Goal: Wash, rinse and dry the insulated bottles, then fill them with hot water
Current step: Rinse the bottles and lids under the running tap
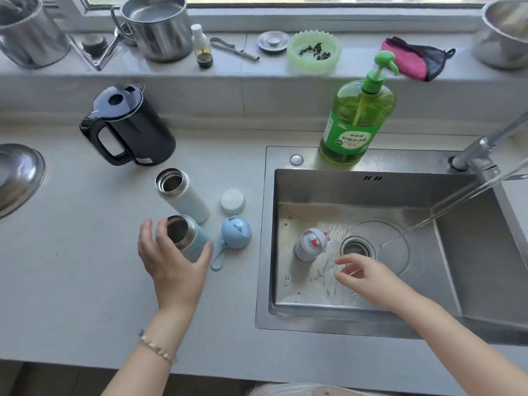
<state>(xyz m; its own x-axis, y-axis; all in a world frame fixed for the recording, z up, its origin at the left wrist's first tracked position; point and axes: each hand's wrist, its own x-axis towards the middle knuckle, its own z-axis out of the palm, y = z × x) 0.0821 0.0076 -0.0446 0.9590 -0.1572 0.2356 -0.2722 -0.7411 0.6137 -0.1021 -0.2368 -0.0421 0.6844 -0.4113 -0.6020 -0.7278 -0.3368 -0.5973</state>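
Fingers of left hand (171,264) curl round steel-mouthed blue bottle (191,242); right hand (368,278) spreads loose, empty, over steel sink (371,190).

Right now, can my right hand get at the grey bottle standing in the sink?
Probably yes: the right hand hangs open over the sink, just right of the grey bottle, with only wet basin floor between them.
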